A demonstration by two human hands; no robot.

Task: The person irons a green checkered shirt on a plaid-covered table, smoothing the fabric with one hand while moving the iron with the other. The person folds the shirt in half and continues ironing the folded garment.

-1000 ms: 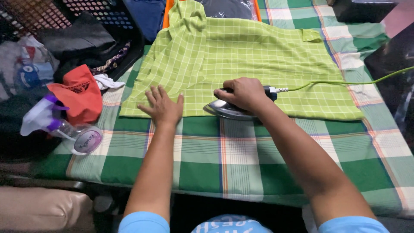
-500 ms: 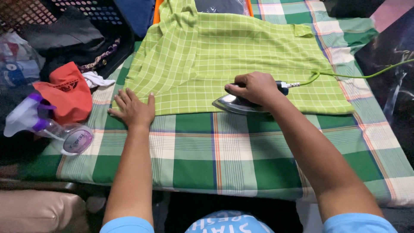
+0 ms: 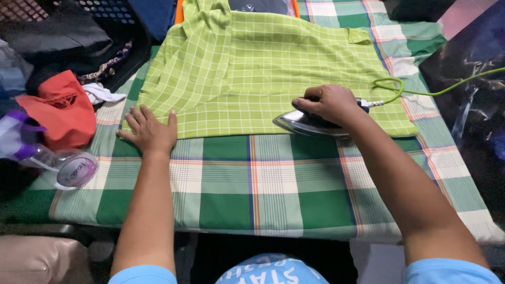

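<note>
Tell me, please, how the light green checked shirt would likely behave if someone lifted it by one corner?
The light green checked shirt would probably droop: it lies flat with soft folds near its top. It looks thin, so likely light. The left hand presses its corner, suggesting it slides easily.

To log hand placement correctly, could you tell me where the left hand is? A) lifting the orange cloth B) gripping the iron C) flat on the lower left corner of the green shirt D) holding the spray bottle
C: the left hand lies flat, fingers spread, on the corner of the green shirt, while the right hand has its grip on the iron.
</note>
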